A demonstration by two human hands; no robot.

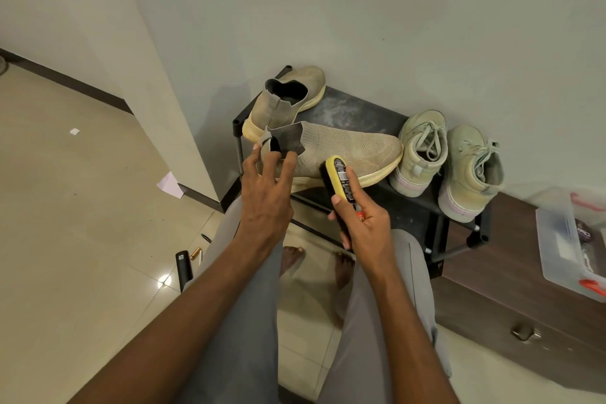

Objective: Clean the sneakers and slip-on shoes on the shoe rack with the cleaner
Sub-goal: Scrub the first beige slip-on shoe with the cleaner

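The left hand (262,193) held the heel of a beige slip-on (341,147), thumb on the heel tab and fingers curled into and over the collar. That shoe lay across the front of the black shoe rack (357,108), toe pointing right. The right hand (364,223) gripped a yellow-backed brush (339,180), its bristles against the slip-on's side near the pale sole. The second slip-on (285,98) sat at the rack's back left corner, just behind the first, toe to the wall. Two pale green sneakers (449,161) stood side by side at the rack's right end, heels toward the person, laces tied. A dark wooden cabinet (511,298) stood to the right, with a clear plastic box (567,246) on top. On the tiled floor (82,239) lay a black bottle (183,266), a small brass-coloured item beside it, and paper scraps. Bare feet showed below the rack.
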